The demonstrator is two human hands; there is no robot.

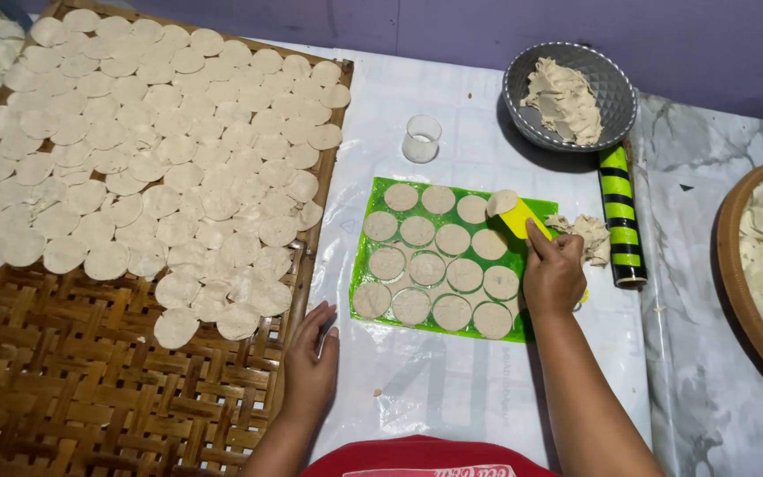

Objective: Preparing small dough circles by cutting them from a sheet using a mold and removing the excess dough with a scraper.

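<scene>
At lower centre the left hand (311,367) rests open-palmed by the woven tray (90,389), while at centre right the right hand (554,274) grips a yellow scraper (523,221) lifting a thin, soft, tear-prone dough round (502,201) off the green sheet (368,256), best supported from beneath.

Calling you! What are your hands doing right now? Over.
Right hand grips yellow scraper, lifting a dough disc off green sheet. Left hand flat by woven tray. Nothing blocking.

Evenly lit from above – soft shadows only, mild sheen on plastic, sharp throughout, slight bending at edges.
</scene>
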